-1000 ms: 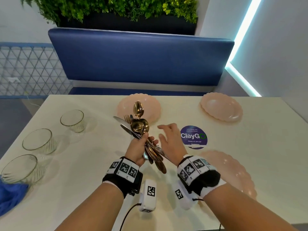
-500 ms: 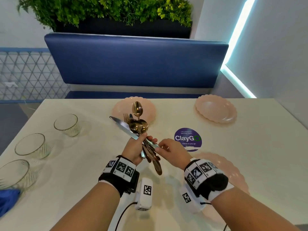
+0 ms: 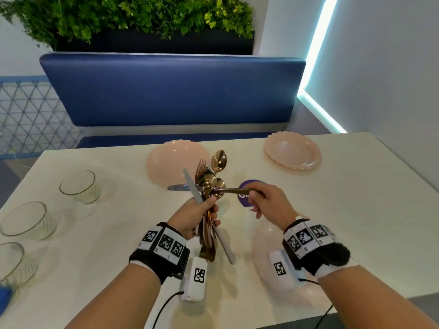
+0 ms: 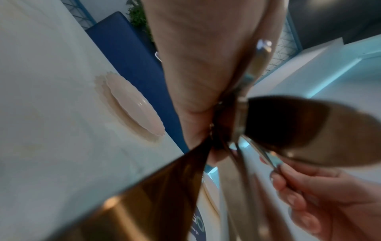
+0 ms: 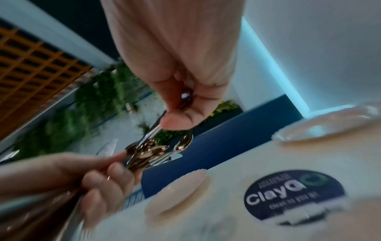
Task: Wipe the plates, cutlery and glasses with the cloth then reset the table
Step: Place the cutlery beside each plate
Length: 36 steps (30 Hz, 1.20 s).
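My left hand (image 3: 206, 210) grips an upright bundle of cutlery (image 3: 210, 179), gold spoons and forks with silver knives, held above the white table (image 3: 118, 233). My right hand (image 3: 255, 193) pinches the handle of one knife (image 3: 225, 189), which lies crosswise through the bundle with its blade pointing left. The right wrist view shows that pinch (image 5: 181, 104) and the bundle (image 5: 148, 154) in the left hand (image 5: 97, 172). Three pink plates sit on the table: far centre (image 3: 166, 160), far right (image 3: 293, 150), and near right (image 3: 266, 245), partly under my right wrist.
Three clear glasses stand along the left edge (image 3: 79, 186) (image 3: 26, 220) (image 3: 11, 262). A blue cloth (image 3: 3, 296) shows at the lower left corner. A round purple sticker (image 3: 245, 186) lies behind the right hand. A blue bench (image 3: 171, 91) runs behind the table.
My right hand, open beside the bundle a second ago, has taken hold of one knife's handle and drawn it out to the right, turning it crosswise. The left hand keeps the bundle.
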Available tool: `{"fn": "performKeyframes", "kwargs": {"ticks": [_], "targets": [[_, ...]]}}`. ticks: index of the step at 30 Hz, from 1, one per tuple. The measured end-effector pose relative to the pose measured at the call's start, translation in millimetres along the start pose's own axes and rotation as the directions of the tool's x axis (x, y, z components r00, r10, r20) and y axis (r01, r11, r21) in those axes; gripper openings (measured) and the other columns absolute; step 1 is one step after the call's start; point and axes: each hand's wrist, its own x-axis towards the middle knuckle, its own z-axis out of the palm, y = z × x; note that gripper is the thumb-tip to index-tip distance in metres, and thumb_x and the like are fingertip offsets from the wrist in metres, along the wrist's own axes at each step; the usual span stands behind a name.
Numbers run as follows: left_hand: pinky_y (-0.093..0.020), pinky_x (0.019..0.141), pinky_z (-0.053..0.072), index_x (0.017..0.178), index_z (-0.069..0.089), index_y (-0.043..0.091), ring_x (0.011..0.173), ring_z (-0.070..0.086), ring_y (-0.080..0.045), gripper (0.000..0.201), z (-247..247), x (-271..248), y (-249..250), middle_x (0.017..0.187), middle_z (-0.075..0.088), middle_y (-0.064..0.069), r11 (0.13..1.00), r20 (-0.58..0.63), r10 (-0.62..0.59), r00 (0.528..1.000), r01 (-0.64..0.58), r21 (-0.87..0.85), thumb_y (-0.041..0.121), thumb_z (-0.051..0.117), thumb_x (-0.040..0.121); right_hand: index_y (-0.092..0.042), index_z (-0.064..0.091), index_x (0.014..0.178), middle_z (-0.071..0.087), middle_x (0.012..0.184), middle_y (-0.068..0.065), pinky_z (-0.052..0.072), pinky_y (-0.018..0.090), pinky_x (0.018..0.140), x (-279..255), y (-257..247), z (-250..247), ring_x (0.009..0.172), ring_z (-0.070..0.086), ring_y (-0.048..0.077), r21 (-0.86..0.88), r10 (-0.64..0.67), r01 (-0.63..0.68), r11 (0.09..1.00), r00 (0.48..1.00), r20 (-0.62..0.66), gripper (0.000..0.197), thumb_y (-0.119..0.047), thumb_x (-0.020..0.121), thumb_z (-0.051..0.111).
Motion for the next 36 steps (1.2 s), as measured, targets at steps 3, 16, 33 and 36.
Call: {"fn": "performKeyframes", "kwargs": {"ticks": [3, 16, 33, 36], "targets": [[-0.026, 0.054, 0.053, 0.081, 0.053, 0.007, 0.051, 0.052, -0.011, 0.019, 16.9, 2.2, 1.9, 0.068, 0.052, -0.004, 0.991, 0.081, -0.018, 0.997, 0.008, 0.131, 0.019, 0.050, 0.096, -0.009, 0.063, 0.094, 0.052, 0.064, 0.007, 0.045, 0.023, 0.043, -15.3, 22.3, -23.1, 0.048, 0.048, 0.012, 0.233, 0.130, -0.103, 0.967, 0.986, -0.102, 0.025, 0.004, 0.093, 0.043], [-0.022, 0.053, 0.047, 0.068, 0.049, 0.011, 0.047, 0.045, -0.008, 0.025, 104.1, 20.2, -10.2, 0.057, 0.045, 0.000, 0.841, 0.378, -0.174, 0.909, -0.063, 0.538, 0.005, 0.047, 0.092, -0.003, 0.063, 0.081, 0.046, 0.060, 0.009, 0.027, 0.016, 0.033, -67.6, 96.7, -136.6, 0.037, 0.038, 0.008, 0.565, 0.434, -0.251, 0.786, 0.875, -0.215, 0.026, 0.007, 0.090, 0.041], [-0.023, 0.047, 0.048, 0.075, 0.050, 0.005, 0.042, 0.046, -0.010, 0.024, 111.5, 49.8, -20.5, 0.058, 0.046, -0.003, 0.984, 0.196, -0.117, 0.974, 0.086, 0.156, 0.012, 0.045, 0.097, -0.003, 0.064, 0.113, 0.063, 0.093, 0.011, 0.049, 0.026, 0.076, -141.5, 217.1, -130.0, 0.079, 0.058, 0.018, -0.018, 0.278, -0.404, 0.915, 0.661, -0.697, 0.028, 0.002, 0.092, 0.047], [-0.022, 0.047, 0.047, 0.075, 0.050, 0.006, 0.042, 0.045, -0.009, 0.024, 116.2, 49.0, -21.1, 0.058, 0.044, -0.003, 0.985, 0.211, -0.119, 0.970, 0.089, 0.148, 0.011, 0.043, 0.097, -0.002, 0.064, 0.115, 0.062, 0.098, 0.015, 0.040, 0.027, 0.082, -156.5, 227.2, -113.5, 0.089, 0.055, 0.025, -0.235, 0.161, -0.386, 0.892, 0.757, -0.633, 0.029, 0.002, 0.090, 0.051]]}}
